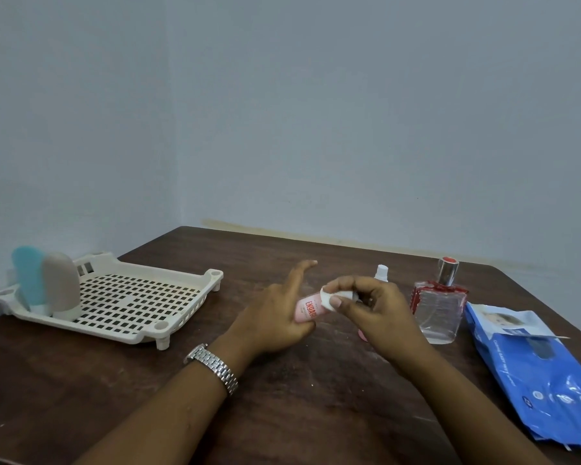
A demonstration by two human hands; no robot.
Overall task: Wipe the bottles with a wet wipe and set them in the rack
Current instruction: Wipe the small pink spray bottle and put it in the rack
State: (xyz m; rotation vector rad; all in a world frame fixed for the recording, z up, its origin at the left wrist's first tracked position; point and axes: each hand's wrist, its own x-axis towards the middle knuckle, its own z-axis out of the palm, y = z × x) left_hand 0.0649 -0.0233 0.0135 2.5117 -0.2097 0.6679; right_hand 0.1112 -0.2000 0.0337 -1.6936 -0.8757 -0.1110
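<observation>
Open run to the rack, crowded right

Bare table point(235, 256) lay between the left hand point(272, 317) and the rack point(138, 297), whose grid stood open right of a blue bottle point(27, 273) and a grey bottle point(62, 283). Beyond the right hand point(373, 307), a white-capped bottle point(381, 272), a glass bottle point(438, 312) and a wipes pack point(534, 374) stood close together.

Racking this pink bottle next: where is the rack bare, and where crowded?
The rack grid is bare from the grey bottle across to its right rim; the grey bottle and blue bottle crowd its left end. The table between rack and left hand is bare too. Beyond the right hand, the perfume bottle and wipes pack crowd.
</observation>
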